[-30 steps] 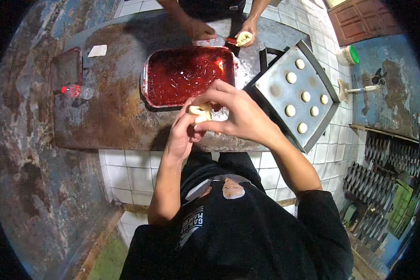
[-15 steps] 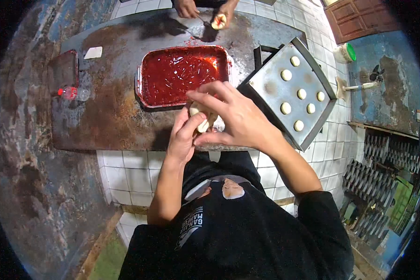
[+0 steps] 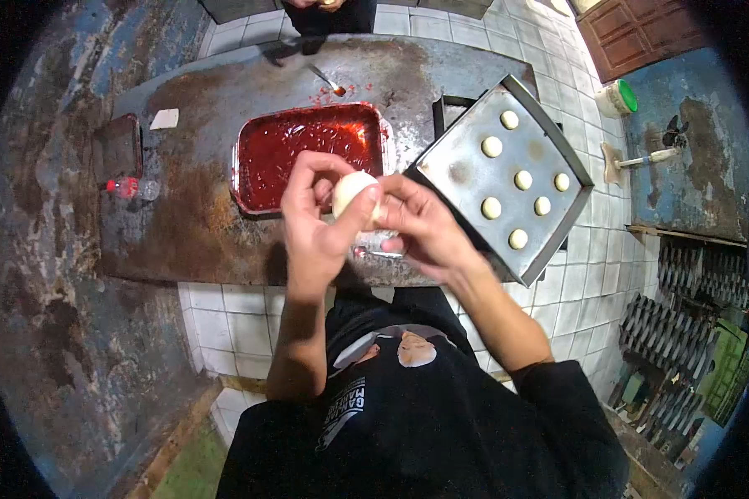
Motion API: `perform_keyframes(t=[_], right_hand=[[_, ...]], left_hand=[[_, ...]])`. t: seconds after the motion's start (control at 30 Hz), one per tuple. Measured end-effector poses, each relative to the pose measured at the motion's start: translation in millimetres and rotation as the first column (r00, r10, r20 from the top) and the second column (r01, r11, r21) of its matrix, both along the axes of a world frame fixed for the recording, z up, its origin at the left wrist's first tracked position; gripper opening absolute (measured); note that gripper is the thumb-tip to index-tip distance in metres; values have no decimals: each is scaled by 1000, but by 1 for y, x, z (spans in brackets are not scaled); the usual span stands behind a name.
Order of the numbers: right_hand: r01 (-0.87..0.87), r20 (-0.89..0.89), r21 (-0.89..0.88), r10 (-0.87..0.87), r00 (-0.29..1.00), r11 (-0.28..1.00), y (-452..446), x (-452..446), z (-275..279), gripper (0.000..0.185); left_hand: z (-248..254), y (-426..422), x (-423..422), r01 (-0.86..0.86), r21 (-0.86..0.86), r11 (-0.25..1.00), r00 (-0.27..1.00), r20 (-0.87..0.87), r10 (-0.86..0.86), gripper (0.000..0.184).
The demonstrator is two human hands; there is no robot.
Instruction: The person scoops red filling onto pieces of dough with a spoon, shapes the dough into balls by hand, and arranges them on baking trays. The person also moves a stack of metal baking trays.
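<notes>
A pale, smooth dough ball (image 3: 354, 193) is held up in front of me, above the table's near edge. My left hand (image 3: 312, 237) wraps round it, thumb across the near side and fingers behind. From the right, my right hand (image 3: 433, 229) pinches the ball's side with thumb and fingertips. Just beyond my hands stands a metal pan (image 3: 236, 158) with glossy red filling (image 3: 295, 137), partly covered by my left fingers. Beneath my right hand, a spoon (image 3: 380, 253) lies near the table edge, partly hidden.
To the right, a dark baking tray (image 3: 474, 179) carries several round dough balls (image 3: 491, 208). A spoon with red on it (image 3: 331, 82) lies beyond the pan. A red-labelled bottle (image 3: 125, 188) lies on the left. Across the table stands another person (image 3: 341, 18).
The dough in my hands has turned and now looks rounder and smoother. My right hand has closed in on its side. The other person has stepped back and put their spoon down.
</notes>
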State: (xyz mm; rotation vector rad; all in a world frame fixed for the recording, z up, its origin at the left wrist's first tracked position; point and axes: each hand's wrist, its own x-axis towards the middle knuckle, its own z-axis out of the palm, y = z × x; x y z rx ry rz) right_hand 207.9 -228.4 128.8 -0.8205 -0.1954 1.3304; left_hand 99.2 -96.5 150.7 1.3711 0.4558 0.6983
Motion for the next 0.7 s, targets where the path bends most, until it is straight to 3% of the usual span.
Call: perform_keyframes(t=[0.03, 0.1, 0.13, 0.17, 0.23, 0.27, 0.33, 0.37, 0.43, 0.47, 0.5, 0.57, 0.63, 0.67, 0.7], right_hand=[[79, -113, 79, -70, 991, 994, -3, -7, 3, 38], [319, 29, 253, -336, 941, 913, -9, -20, -15, 44], [497, 98, 239, -530, 842, 834, -3, -22, 6, 55], [540, 172, 220, -578, 798, 812, -13, -14, -2, 57], [563, 349, 319, -647, 678, 762, -30, 11, -17, 45], [571, 349, 314, -651, 674, 759, -43, 19, -22, 45], [366, 428, 290, -461, 777, 885, -62, 37, -6, 42], [371, 430, 284, -463, 775, 884, -74, 46, 9, 42], [191, 440, 207, -265, 858, 960, -99, 59, 37, 50], [253, 523, 199, -321, 790, 947, -106, 60, 29, 55], [393, 413, 366, -526, 744, 843, -103, 55, 28, 48], [629, 394, 321, -704, 591, 708, -101, 51, 23, 42], [399, 683, 352, -524, 509, 847, -108, 87, 25, 39], [-28, 841, 171, -131, 525, 985, -139, 118, 14, 32], [-124, 717, 75, 33, 696, 989, -145, 130, 44, 27]], left_hand=[[15, -9, 11, 21, 11, 1000, 1000, -8, -20, 33], [36, -31, 38, 152, -50, 987, 977, 159, -142, 30], [29, -42, 51, 217, -33, 976, 950, 237, -203, 28], [23, -52, 59, 263, -49, 964, 920, 315, -235, 30], [21, -72, 74, 275, -38, 961, 922, 293, -252, 33], [22, -79, 79, 283, -43, 958, 921, 290, -259, 33], [31, -93, 92, 207, -84, 975, 950, 255, -180, 32], [29, -92, 99, 198, -5, 980, 942, 279, -189, 36], [42, -100, 106, 199, 67, 978, 926, 315, -210, 41], [36, -113, 113, 174, 166, 971, 915, 338, -222, 46], [43, -130, 121, 194, 174, 965, 914, 324, -242, 47], [30, -144, 136, 254, 163, 954, 859, 415, -299, 49], [18, -142, 138, 136, 175, 975, 932, 311, -186, 50], [6, -137, 144, 331, -5, 944, 788, 551, -273, 54], [-10, -108, 123, 280, 440, 853, 951, -6, -309, 57]])
